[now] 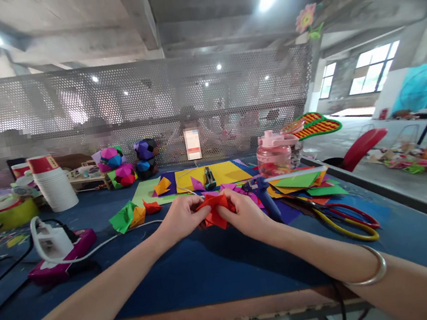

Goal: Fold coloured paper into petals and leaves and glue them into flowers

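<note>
Between my two hands, a little above the blue table, is a red folded paper piece point(216, 211) with pointed corners. My left hand point(184, 217) pinches its left side, thumb on the front face. On its right side my right hand point(244, 212) grips the paper, also with the thumb in front. The fingers behind the paper are mostly hidden. A blue glue gun point(263, 195) stands just right of my right hand. Left of my left hand lie a green folded paper piece point(123, 218), an orange one point(138, 216) and a small red one point(151, 207).
Scissors point(346, 219) with red and yellow handles lie at right beside stacked coloured paper point(303, 182). A pink-lidded jar point(274, 154) stands behind. At left are a purple power strip point(64, 258) with a white cable and stacked paper cups point(52, 184). A phone point(193, 144) stands ahead.
</note>
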`<state>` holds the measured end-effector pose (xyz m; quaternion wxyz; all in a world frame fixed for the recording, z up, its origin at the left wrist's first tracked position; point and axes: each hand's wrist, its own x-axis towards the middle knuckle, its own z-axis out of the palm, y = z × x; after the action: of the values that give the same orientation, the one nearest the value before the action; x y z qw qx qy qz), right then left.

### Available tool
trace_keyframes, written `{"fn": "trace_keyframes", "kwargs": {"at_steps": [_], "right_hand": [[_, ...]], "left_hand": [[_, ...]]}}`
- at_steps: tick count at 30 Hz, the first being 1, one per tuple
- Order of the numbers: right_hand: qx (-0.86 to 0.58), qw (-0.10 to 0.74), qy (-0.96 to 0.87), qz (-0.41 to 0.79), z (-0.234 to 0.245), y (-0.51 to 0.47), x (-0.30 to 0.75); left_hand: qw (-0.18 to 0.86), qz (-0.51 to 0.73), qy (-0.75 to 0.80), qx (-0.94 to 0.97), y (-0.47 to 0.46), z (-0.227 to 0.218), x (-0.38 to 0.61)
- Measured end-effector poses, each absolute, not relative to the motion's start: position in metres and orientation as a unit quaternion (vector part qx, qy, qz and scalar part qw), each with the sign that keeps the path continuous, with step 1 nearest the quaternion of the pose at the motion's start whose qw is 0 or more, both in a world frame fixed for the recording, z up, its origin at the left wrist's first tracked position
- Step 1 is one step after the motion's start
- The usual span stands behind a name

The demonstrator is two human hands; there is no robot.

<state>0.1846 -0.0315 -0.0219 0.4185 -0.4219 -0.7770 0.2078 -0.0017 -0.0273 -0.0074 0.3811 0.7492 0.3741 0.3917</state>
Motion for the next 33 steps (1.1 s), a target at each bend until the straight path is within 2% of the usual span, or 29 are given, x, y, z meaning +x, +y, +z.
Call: {"fn": "trace_keyframes", "kwargs": {"at_steps": [7, 11, 15, 21, 24, 29, 33], "right_hand": [[-0.419, 0.421, -0.770, 0.233, -0.023, -0.030, 0.184], [-0.423, 0.453, -0.742, 0.255, -0.021, -0.031, 0.182], [-0.429, 0.468, -0.738, 0.229, -0.019, -0.031, 0.183], [-0.416, 0.414, -0.794, 0.159, -0.015, -0.035, 0.184], [-0.419, 0.389, -0.806, 0.152, -0.017, -0.036, 0.182], [-0.415, 0.398, -0.805, 0.146, -0.020, -0.035, 0.182], [-0.402, 0.414, -0.788, 0.213, -0.020, -0.034, 0.182]], "left_hand": [[0.380, 0.400, 0.388, 0.738, -0.029, -0.007, 0.000], [0.360, 0.418, 0.402, 0.731, -0.031, -0.007, 0.002], [0.346, 0.440, 0.408, 0.721, -0.034, -0.007, 0.004], [0.197, 0.442, 0.386, 0.785, -0.043, -0.003, 0.004], [0.180, 0.425, 0.348, 0.816, -0.043, 0.000, 0.003], [0.121, 0.398, 0.383, 0.824, -0.041, 0.001, 0.001], [0.104, 0.441, 0.397, 0.798, -0.039, -0.001, 0.001]]}}
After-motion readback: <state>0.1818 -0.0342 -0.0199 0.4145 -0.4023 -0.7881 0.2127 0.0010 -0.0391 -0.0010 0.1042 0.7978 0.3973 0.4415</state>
